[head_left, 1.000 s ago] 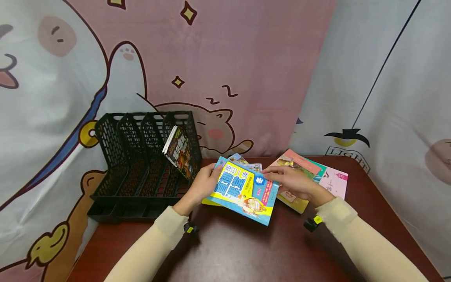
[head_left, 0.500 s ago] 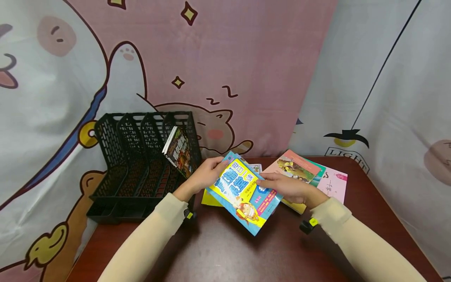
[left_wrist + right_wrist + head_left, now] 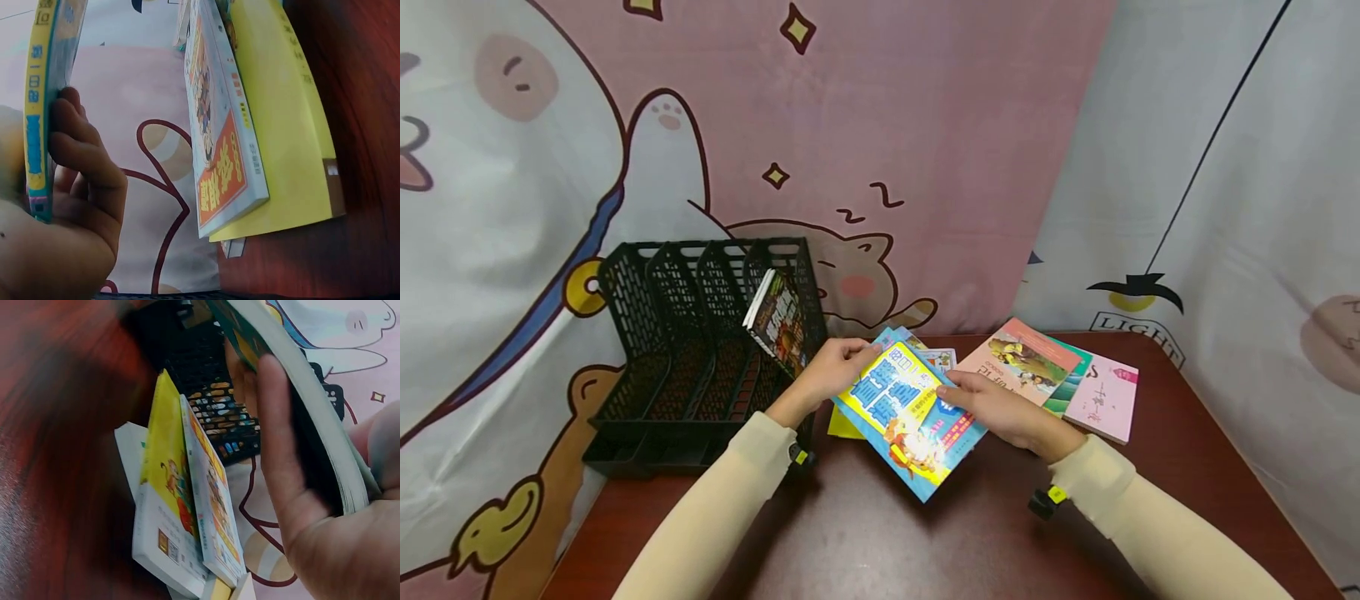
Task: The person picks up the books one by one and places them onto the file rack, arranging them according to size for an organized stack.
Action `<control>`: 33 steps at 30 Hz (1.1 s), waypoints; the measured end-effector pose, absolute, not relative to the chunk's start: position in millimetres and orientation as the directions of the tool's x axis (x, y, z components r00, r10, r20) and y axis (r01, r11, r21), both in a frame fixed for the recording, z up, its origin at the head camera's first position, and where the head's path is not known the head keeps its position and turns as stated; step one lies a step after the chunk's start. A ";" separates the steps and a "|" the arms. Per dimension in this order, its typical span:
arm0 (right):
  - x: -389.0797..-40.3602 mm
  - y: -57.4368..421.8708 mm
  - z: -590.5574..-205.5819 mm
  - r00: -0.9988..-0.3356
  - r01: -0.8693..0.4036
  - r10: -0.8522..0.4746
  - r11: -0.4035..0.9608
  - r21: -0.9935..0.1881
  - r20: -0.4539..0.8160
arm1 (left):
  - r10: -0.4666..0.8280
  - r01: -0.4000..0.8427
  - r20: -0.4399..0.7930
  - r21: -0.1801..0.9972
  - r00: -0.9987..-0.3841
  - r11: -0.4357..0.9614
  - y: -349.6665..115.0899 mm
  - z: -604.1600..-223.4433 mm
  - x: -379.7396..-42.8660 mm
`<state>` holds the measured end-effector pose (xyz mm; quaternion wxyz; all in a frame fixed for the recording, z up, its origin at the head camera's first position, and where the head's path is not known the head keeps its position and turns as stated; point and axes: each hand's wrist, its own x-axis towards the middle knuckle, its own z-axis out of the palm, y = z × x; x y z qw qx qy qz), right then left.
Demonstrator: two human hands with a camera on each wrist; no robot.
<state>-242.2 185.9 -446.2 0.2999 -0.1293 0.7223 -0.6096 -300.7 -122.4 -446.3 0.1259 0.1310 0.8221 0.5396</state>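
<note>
In the head view, both hands hold a blue and yellow paperback book [image 3: 910, 425] tilted over the table, cover facing up. My left hand [image 3: 831, 371] pinches its upper left edge, thumb on the cover. At the right edge, my right hand [image 3: 1003, 410] grips with the thumb on top and fingers beneath. The left wrist view shows the held book's yellow spine [image 3: 36, 125] against the fingers; its page edges [image 3: 319, 419] show in the right wrist view. Below lie a yellow book [image 3: 284, 125] and a white-edged book [image 3: 228, 125], mostly hidden from the head camera.
A black file rack [image 3: 685, 429] with several slots stands at the left. A dark-covered book [image 3: 784, 321] leans in its right slot. Overlapping at the right are an orange-pink book [image 3: 1022, 354], a green book [image 3: 1078, 379] and a pink book [image 3: 1105, 400]. Printed curtains back the brown table [image 3: 865, 550].
Between my hands the blue and yellow book has turned clockwise, its lower corner swinging leftward. My right hand has moved a little left and down, while the left stays near the same spot.
</note>
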 end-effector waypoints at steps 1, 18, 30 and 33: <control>-241.0 184.9 -447.0 -0.794 0.161 -0.549 0.224 -0.961 -0.261 | 0.328 0.071 -0.062 0.924 -0.942 0.376 -123.4 -447.5 -301.4; -236.1 180.2 -441.5 -0.908 0.111 -0.403 0.026 -0.993 -0.112 | 0.240 -0.047 -0.059 0.997 -0.969 0.053 -117.8 -426.2 -289.0; -220.9 168.7 -454.7 -0.859 0.125 -0.497 0.021 -0.992 -0.119 | 0.325 -0.149 -0.135 0.989 -0.936 -0.017 -105.0 -418.1 -277.9; -220.2 167.3 -454.5 -0.863 0.140 -0.486 0.036 -0.989 -0.140 | 0.296 -0.149 -0.143 0.989 -0.944 0.001 -106.8 -416.8 -274.9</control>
